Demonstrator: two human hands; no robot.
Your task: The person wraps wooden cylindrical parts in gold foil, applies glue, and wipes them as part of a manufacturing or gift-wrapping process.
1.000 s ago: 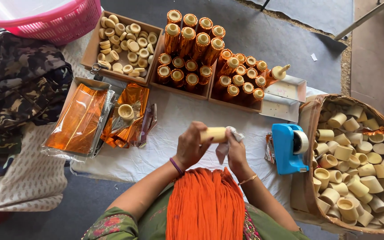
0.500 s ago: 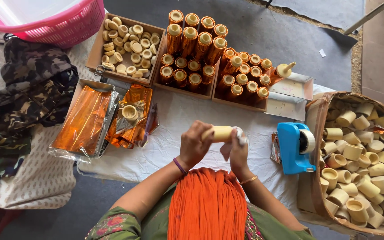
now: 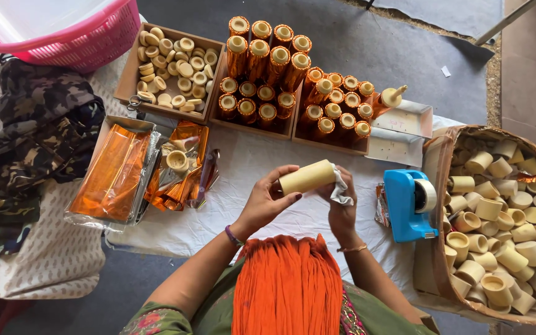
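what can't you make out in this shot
- Right end of the cream tube, head view: covered by the white cloth in the right hand.
- Pink basket: cut off by the top edge.
- Sack of cream tubes: its right side runs off the frame.
- Tape dispenser: its tape end is too small to see.

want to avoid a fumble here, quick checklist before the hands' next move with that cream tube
1. Left hand grips the cream tube: ok.
2. Right hand holds the white cloth at the tube's end: ok.
3. Blue tape dispenser beside the right hand: ok.
4. Orange foil sheets near the left hand: ok.
5. Tube surface clean: cannot tell.
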